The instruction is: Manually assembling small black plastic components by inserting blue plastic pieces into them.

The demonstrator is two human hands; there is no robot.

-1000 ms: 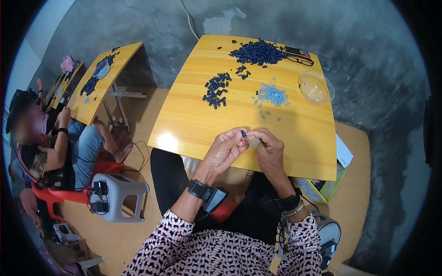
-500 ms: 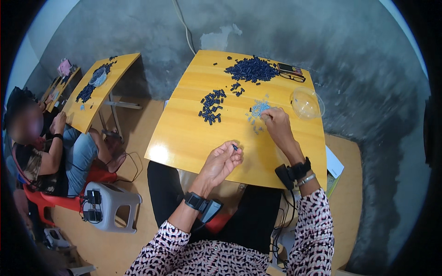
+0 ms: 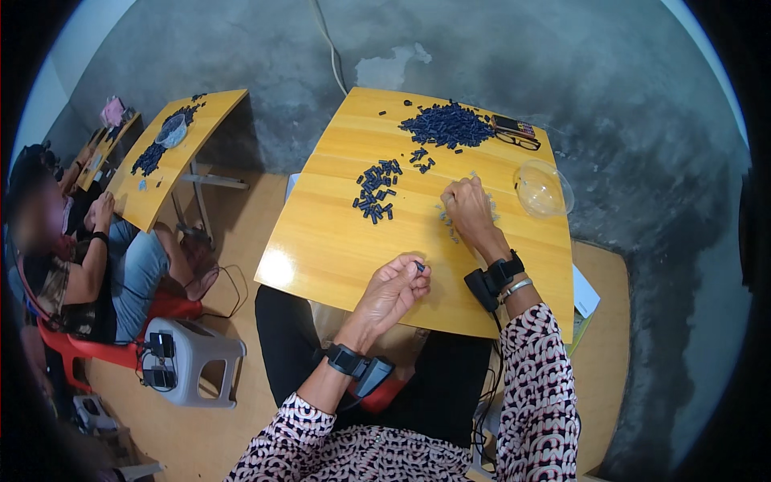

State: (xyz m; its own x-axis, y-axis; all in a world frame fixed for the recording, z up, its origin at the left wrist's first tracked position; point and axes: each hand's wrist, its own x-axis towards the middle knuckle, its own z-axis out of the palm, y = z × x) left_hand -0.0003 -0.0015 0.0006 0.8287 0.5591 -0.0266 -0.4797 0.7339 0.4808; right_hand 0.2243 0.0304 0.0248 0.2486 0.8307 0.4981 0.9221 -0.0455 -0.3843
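Above the table's near edge, my left hand [image 3: 392,291] is closed, pinching a small dark cylindrical piece [image 3: 420,267] between thumb and fingers. My right hand [image 3: 471,210] is over the pile of tiny pale-blue clear pieces [image 3: 451,230], covering most of it. Its fingers are curled together, and anything between them is hidden. To the left of that hand lies a loose group of short dark cylinders [image 3: 375,190]. A bigger heap of the same dark cylinders [image 3: 446,125] sits at the far side, with several strays [image 3: 422,159] just below it.
A clear plastic bowl [image 3: 543,189] stands at the table's right edge. Eyeglasses [image 3: 518,140] and a phone-like device [image 3: 512,124] lie at the far right corner. To the left, another person [image 3: 88,265] sits at a second table [image 3: 210,120], near a grey stool [image 3: 193,353].
My right hand has shifted left and spread over the pale pieces, now hiding more of them. The left hand keeps its pinch on the dark cylinder. The view has moved slightly.
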